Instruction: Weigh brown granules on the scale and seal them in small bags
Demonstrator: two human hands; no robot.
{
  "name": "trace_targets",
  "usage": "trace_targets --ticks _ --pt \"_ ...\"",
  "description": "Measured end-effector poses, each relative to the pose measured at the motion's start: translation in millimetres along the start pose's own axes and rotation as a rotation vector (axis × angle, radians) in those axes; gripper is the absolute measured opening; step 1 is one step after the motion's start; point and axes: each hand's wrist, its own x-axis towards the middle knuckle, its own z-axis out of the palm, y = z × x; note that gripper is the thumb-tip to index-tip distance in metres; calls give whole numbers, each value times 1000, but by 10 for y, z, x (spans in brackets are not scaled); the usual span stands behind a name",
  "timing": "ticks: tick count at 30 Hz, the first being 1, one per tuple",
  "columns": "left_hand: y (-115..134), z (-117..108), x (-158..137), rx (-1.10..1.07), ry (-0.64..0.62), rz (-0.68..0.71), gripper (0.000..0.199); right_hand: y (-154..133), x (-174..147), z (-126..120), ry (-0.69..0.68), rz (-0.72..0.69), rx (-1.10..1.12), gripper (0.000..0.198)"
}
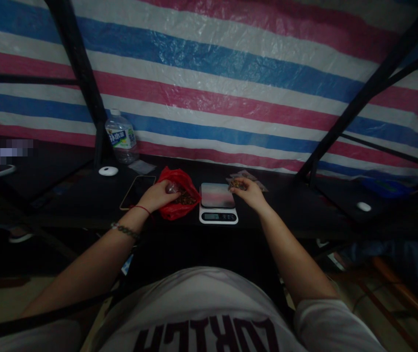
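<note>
My left hand [159, 196] is inside the mouth of a red plastic bag [177, 211], its fingers closed on a small clear plastic thing [173, 187] whose kind I cannot make out. Small brown pieces [186, 197] lie in the bag. To the right stands a white kitchen scale [218, 196] with a bare metal plate; its display is too small to read. Just past the scale's right edge, my right hand [250, 194] pinches a small clear bag [237, 185] with brownish pieces in it. More small filled bags [247, 176] lie behind that hand.
A phone [137, 191] lies left of the red bag. Behind it are a clear plastic bottle [121, 139], a flat clear packet [142, 166] and a white rounded device [108, 171]. Black frame posts [82, 63] rise at both sides. Another white device [363, 207] sits far right.
</note>
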Motion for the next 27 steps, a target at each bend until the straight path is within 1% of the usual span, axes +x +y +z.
trace_targets --ticks 3,8,12,16,19,24,27 --pt "73 51 -31 -50 1 15 50 -4 0 0 -6 -6 -2 39" --pt "275 126 -119 -130 -2 76 48 -21 -7 -3 -1 -10 -13 37" --pt "377 110 -170 -174 -3 57 47 -37 -15 -7 4 -8 -28 38" --pt "381 73 -182 -230 5 59 45 -35 -12 -13 3 9 -33 40" --pt "356 49 -175 -220 18 83 44 -17 -5 -16 3 -1 -35 37" --pt "321 -3 -156 -239 93 83 48 23 -5 4 -8 17 -7 38" --pt "317 -40 -152 -271 137 66 46 38 -11 25 -32 19 -14 38"
